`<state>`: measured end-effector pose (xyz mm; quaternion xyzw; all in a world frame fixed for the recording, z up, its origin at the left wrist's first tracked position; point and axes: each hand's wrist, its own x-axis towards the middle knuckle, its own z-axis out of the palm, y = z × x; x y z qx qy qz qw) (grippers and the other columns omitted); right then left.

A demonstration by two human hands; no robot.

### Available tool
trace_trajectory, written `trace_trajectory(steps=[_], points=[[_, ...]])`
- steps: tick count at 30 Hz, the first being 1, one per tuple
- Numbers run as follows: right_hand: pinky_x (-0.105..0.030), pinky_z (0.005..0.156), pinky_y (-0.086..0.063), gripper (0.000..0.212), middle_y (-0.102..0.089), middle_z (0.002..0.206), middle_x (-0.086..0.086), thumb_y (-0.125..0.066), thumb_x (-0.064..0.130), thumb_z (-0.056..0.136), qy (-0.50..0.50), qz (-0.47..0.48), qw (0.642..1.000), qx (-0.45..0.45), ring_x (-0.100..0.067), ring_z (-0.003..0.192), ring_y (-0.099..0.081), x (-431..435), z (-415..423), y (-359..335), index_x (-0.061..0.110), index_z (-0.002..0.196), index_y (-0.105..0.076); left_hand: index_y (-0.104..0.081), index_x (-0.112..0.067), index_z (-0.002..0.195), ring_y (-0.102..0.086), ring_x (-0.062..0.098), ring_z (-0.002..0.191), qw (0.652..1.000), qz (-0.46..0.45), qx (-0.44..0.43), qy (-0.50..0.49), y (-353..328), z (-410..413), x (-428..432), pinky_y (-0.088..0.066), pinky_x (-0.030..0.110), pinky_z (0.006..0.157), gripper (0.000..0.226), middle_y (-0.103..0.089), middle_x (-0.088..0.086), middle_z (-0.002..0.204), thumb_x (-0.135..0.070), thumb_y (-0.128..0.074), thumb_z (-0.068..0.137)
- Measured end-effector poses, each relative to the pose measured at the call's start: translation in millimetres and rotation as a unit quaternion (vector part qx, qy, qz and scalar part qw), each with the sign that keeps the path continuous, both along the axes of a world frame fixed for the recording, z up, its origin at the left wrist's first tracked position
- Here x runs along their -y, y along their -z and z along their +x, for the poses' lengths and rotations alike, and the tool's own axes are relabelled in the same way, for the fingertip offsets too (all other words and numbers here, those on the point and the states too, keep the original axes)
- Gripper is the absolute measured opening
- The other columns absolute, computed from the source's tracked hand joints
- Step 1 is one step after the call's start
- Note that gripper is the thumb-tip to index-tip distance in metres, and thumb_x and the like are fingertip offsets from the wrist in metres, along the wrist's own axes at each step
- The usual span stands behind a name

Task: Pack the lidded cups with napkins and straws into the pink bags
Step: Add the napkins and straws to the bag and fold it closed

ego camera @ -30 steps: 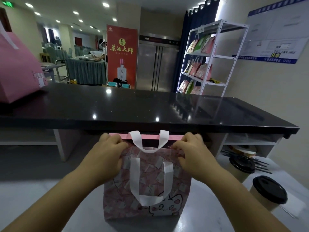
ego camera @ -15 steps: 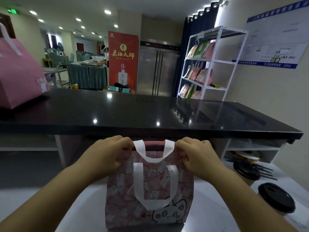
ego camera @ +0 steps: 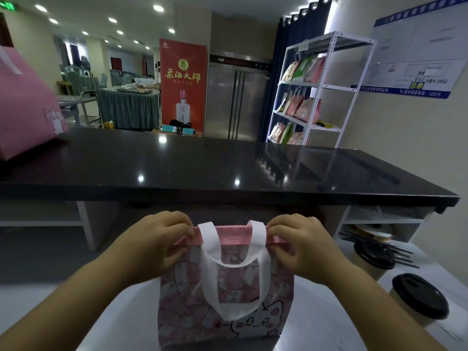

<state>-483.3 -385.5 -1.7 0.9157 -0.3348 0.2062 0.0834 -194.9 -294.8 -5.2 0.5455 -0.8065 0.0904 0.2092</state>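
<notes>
- Bag (ego camera: pixel 225 295): pink with a cat print. It stands upright on the grey table (ego camera: pixel 63 307), near centre, directly in front of the person.
- Rim (ego camera: pixel 231 231): the long axis runs left to right and level, spanning the gap between the two hands. Its two sides appear pressed together, and no opening shows from this view. The contents cannot be seen.
- Left hand (ego camera: pixel 154 247): at the rim's left end, knuckles up, fingers curled over the edge and pinching the fabric. The forearm enters from near left.
- Right hand (ego camera: pixel 304 247): mirrored pose at the rim's right end. It pinches the rim just right of the white handles (ego camera: pixel 234 252). The forearm enters from near right.
- Handles: both loops lie between the hands, and the near one hangs down the bag's front face.
- Cups: the far cup (ego camera: pixel 372 259) and near cup (ego camera: pixel 417 302) stand upright on the table right of the bag and apart from it, black lids on. Both are closer to the right hand, and neither is touched.
- Straws (ego camera: pixel 402 254): dark, lying flat behind the far cup. Napkins cannot be confirmed.
- Second bag (ego camera: pixel 25 102): on the black counter (ego camera: pixel 202 168), far left.
- Judgement: the work in hand is on the rim, but whether it is being closed or spread cannot be told. If a cup goes in next, the rim must part near-to-far. The right hand is better placed to fetch while the left steadies the bag.
</notes>
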Motion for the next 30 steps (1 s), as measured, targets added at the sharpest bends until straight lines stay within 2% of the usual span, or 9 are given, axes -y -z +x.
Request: trace_trajectory(steps=[5, 10, 15, 18, 22, 24, 26, 28, 30], points=[[-0.033, 0.072, -0.044, 0.016, -0.068, 0.094, 0.007, -0.064, 0.032, 0.083, 0.01, 0.01, 1.0, 0.015, -0.014, 0.081, -0.059, 3.1, 10.1, -8.7, 0.022, 0.096, -0.069, -0.065, -0.027, 0.092, -0.055, 0.006, 0.073, 1.0, -0.005, 0.004, -0.01, -4.5, -6.7, 6.7, -0.051, 0.02, 0.062, 0.015, -0.063, -0.01, 0.089, -0.03, -0.068, 0.078], [-0.034, 0.071, -0.046, 0.026, -0.063, 0.092, 0.008, -0.062, 0.037, 0.083, 0.004, 0.011, 1.0, 0.005, -0.015, 0.078, -0.056, 4.9, 36.6, -13.0, 0.025, 0.105, -0.064, -0.051, -0.036, 0.108, -0.049, 0.005, 0.083, 0.998, 0.02, -0.005, -0.057, -5.7, -22.8, 24.0, -0.047, 0.022, 0.07, 0.027, -0.052, -0.016, 0.095, -0.047, -0.054, 0.083], [-0.031, 0.065, -0.04, 0.02, -0.058, 0.089, 0.005, -0.058, 0.032, 0.081, -0.013, 0.018, 1.0, -0.019, -0.018, 0.075, -0.049, 9.2, 55.7, -10.4, 0.024, 0.097, -0.066, -0.053, -0.033, 0.105, -0.047, 0.007, 0.084, 0.998, 0.034, 0.002, -0.056, -5.5, -35.4, 37.9, -0.043, 0.023, 0.065, 0.023, -0.045, -0.016, 0.09, -0.042, -0.052, 0.084], [-0.03, 0.066, -0.038, 0.019, -0.055, 0.089, 0.006, -0.056, 0.035, 0.084, -0.011, 0.026, 0.999, -0.031, -0.017, 0.078, -0.047, 11.7, 61.4, -9.3, 0.023, 0.096, -0.065, -0.054, -0.03, 0.093, -0.045, 0.006, 0.078, 0.998, 0.034, 0.004, -0.049, -5.8, -37.5, 43.2, -0.042, 0.022, 0.061, 0.014, -0.042, -0.016, 0.084, -0.04, -0.053, 0.084], [-0.03, 0.069, -0.033, 0.009, -0.049, 0.089, 0.01, -0.055, 0.022, 0.087, -0.007, 0.045, 0.997, -0.063, -0.016, 0.081, -0.045, 13.2, 64.1, -8.3, 0.02, 0.094, -0.06, -0.058, -0.027, 0.087, -0.048, 0.005, 0.077, 0.998, 0.055, -0.017, -0.041, -2.3, -35.1, 46.5, -0.05, 0.026, 0.067, 0.009, -0.048, -0.016, 0.082, -0.035, -0.056, 0.084], [-0.031, 0.074, -0.039, 0.018, -0.056, 0.099, 0.009, -0.055, 0.015, 0.086, 0.0, 0.065, 0.995, -0.07, -0.019, 0.092, -0.05, 14.1, 59.7, -9.8, 0.02, 0.102, -0.061, -0.061, -0.029, 0.093, -0.052, 0.003, 0.08, 0.995, 0.081, -0.057, -0.031, -1.3, -30.9, 45.7, -0.05, 0.023, 0.071, 0.012, -0.054, -0.019, 0.088, -0.033, -0.061, 0.082], [-0.034, 0.081, -0.045, 0.024, -0.059, 0.109, 0.007, -0.059, 0.022, 0.087, 0.018, 0.083, 0.994, -0.069, -0.018, 0.098, -0.053, 14.3, 53.5, -14.6, 0.024, 0.11, -0.061, -0.061, -0.034, 0.096, -0.053, -0.001, 0.082, 0.991, 0.103, -0.082, -0.033, -0.4, -25.2, 44.4, -0.048, 0.018, 0.073, 0.015, -0.054, -0.023, 0.091, -0.032, -0.063, 0.082], [-0.033, 0.079, -0.047, 0.025, -0.058, 0.102, 0.006, -0.061, 0.042, 0.086, 0.055, 0.087, 0.991, -0.083, -0.016, 0.091, -0.053, 13.6, 47.4, -19.2, 0.026, 0.106, -0.062, -0.059, -0.036, 0.092, -0.051, -0.002, 0.079, 0.99, 0.116, -0.063, -0.05, -0.3, -18.7, 42.6, -0.045, 0.015, 0.07, 0.009, -0.052, -0.022, 0.087, -0.036, -0.061, 0.083], [-0.031, 0.074, -0.047, 0.027, -0.054, 0.093, 0.007, -0.06, 0.047, 0.085, 0.082, 0.106, 0.987, -0.085, -0.016, 0.085, -0.053, 12.3, 42.0, -20.0, 0.024, 0.1, -0.062, -0.059, -0.035, 0.09, -0.051, -0.001, 0.075, 0.99, 0.113, -0.06, -0.057, 0.1, -13.0, 39.8, -0.043, 0.015, 0.068, 0.008, -0.05, -0.021, 0.081, -0.04, -0.06, 0.084]])
